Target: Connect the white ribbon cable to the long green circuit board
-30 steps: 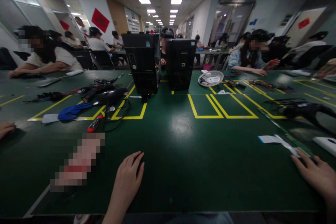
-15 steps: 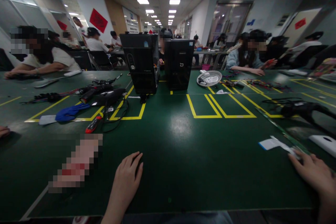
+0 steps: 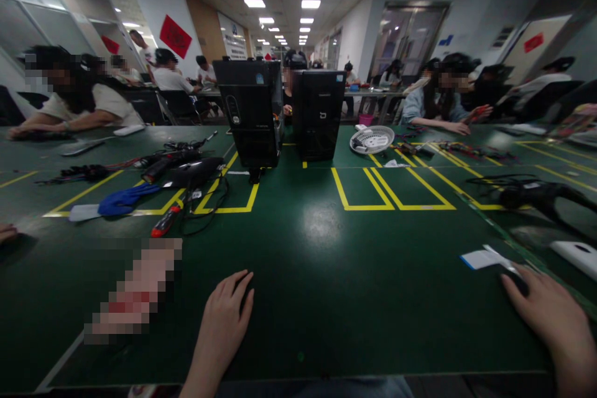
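Note:
My left hand [image 3: 225,311] lies flat on the green table [image 3: 354,298], fingers stretched out and holding nothing. To its left is a blurred-out, pixelated patch [image 3: 135,295] that I cannot identify. Over on the right, my right hand [image 3: 545,305] rests with curled fingers and thumb around a small dark shape [image 3: 518,278]; what it is stays mostly hidden. Just beyond those fingertips lies a flat white piece with a blue edge [image 3: 480,259], with a pale strip running toward the hand. A screwdriver with a red and black handle [image 3: 166,222] sits beyond the left hand.
Two black computer towers [image 3: 252,115] stand at the table's middle. A white basket [image 3: 372,140], a blue glove [image 3: 125,199], black cables [image 3: 175,155], a black hair dryer [image 3: 193,171] and a white box [image 3: 576,259] lie around. Yellow tape [image 3: 368,207] marks the surface. People sit nearby.
My right hand has shifted a little left, and a dark shape now shows between its thumb and fingers. My left hand has stayed in place.

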Available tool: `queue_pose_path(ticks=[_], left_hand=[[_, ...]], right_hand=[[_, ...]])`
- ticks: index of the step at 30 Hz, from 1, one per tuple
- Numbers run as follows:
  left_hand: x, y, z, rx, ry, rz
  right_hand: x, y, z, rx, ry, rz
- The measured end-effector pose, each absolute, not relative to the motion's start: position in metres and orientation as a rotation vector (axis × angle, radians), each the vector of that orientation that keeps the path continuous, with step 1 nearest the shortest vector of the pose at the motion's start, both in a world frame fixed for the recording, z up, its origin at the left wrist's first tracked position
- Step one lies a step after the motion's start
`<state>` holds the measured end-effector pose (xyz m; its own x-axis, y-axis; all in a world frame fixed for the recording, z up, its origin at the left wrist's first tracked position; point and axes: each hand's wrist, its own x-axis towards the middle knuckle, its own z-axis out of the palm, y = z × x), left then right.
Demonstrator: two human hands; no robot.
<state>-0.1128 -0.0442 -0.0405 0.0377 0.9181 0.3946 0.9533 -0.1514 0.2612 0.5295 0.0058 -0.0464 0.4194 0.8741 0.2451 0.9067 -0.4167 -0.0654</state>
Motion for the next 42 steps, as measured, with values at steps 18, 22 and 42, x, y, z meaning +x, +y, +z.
queue_pose_path(ticks=[18, 22, 42], left_hand=[[-0.11, -0.045, -0.038, -2.207, -2.01, -0.715], [-0.111, -0.046, -0.039, -2.214, -2.015, -0.696], [-0.113, -0.045, -0.042, -2.221, -2.016, -0.717]], right_hand=[[0.275, -0.015, -0.026, -1.473, -2.265, 0.226], [0.219, -0.024, -0.013, -1.32, -2.423, 0.427], [0.22, -0.019, -0.014, -1.271, -2.385, 0.45]])
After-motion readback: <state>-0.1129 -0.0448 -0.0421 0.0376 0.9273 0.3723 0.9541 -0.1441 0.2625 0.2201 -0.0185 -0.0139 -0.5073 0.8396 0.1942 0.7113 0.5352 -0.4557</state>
